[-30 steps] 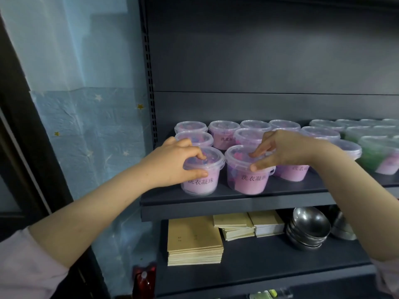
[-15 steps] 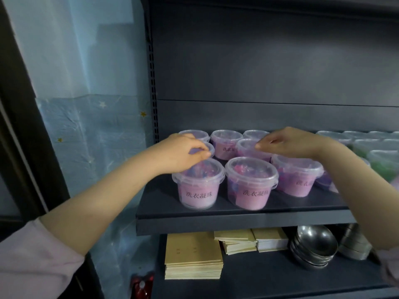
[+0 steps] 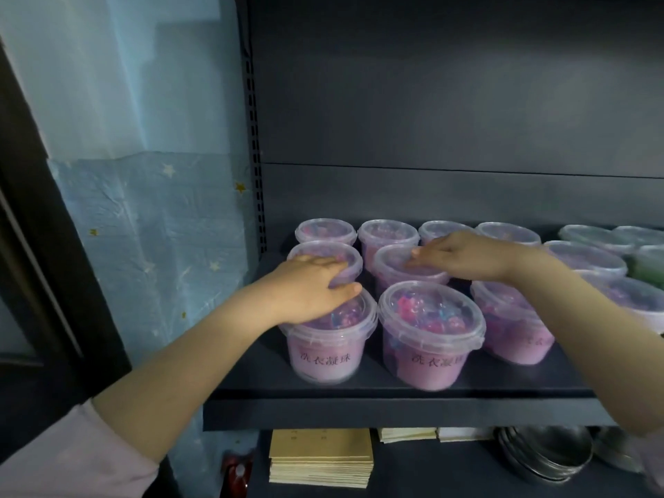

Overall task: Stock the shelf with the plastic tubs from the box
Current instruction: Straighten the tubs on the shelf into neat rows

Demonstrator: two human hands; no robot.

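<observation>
Head view of a dark shelf carrying pink tubs with clear lids, set in three rows from the left upright towards the right. The front row holds three, two of them showing printed labels on their near walls; the back row shows four lids against the rear panel. More tubs run on to the right, the farthest with green contents.

Left hand: reaches over the front left tub, palm above its lid. The fingers curve onto the near part of the lid of the left middle tub, and the thumb lies just under that rim, so the hand holds this tub by its near edge.

Right hand: fingers nearly straight and together, lying flat on the lid of the centre middle tub; nothing is gripped. The forearm passes over the front right tub.

Lower shelf: a stack of tan booklets at left, smaller paper stacks behind, and nested steel bowls at right. Pale blue wallpaper with small stars covers the wall left of the shelving
</observation>
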